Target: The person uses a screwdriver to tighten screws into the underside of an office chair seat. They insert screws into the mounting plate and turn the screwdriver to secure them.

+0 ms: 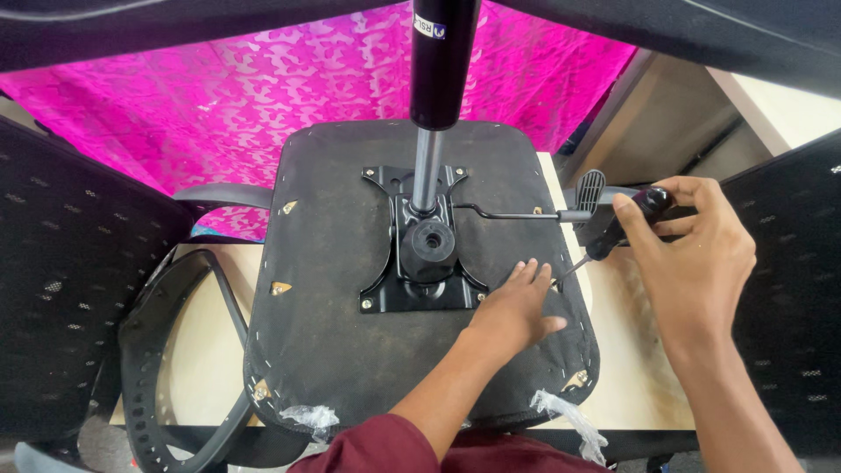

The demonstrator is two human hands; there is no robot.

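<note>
We see a small blue-and-white label (428, 26) high on the black gas cylinder (442, 61) standing from the metal plate (425, 263) of the upturned chair seat (368, 350). Torn clear plastic wrap (569, 416) hangs at the seat's near edge. Our left hand (517, 307) lies flat and open on the seat beside the plate. Our right hand (692, 250) closes its grip on a black-handled screwdriver (618, 232), its tip at the seat's right edge, just beside the left fingertips. The seat rests on a pale surface (631, 377).

Hidden under the right hand (696, 254): most of the screwdriver (613, 236) handle; cut off above both hands: the gas cylinder (442, 61); too small to tell: the fastener at the tip, beside the left hand (517, 311).
</note>
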